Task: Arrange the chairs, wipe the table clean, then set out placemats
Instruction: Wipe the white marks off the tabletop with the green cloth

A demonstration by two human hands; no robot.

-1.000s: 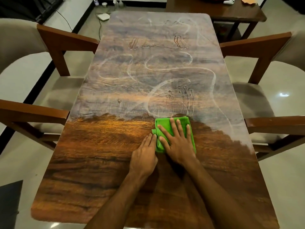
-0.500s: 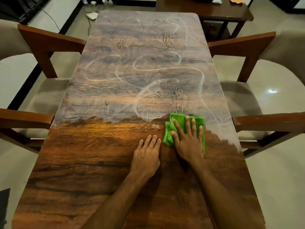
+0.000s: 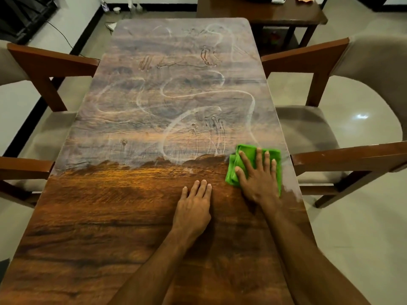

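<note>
A long wooden table [image 3: 110,216] runs away from me. Its near part is dark and glossy; the far part is dusty grey with white swirl marks and finger streaks. A folded green cloth [image 3: 248,154] lies near the table's right edge, at the border between the two parts. My right hand [image 3: 257,179] presses flat on the cloth with fingers spread. My left hand [image 3: 193,208] rests flat on the bare wood just left of the cloth, holding nothing. Two wooden chairs with beige seats, one at the left [image 3: 50,64] and one at the right [image 3: 308,56], are pushed in at the sides.
A second chair armrest shows at the near left [image 3: 24,168] and at the near right [image 3: 352,155]. A dark side table [image 3: 286,14] with small objects stands beyond the far right corner. A cable and small items lie on the floor at the far left.
My right hand has slid the green cloth to the right, from the table's middle towards its right edge. The left hand stayed flat on the wood.
</note>
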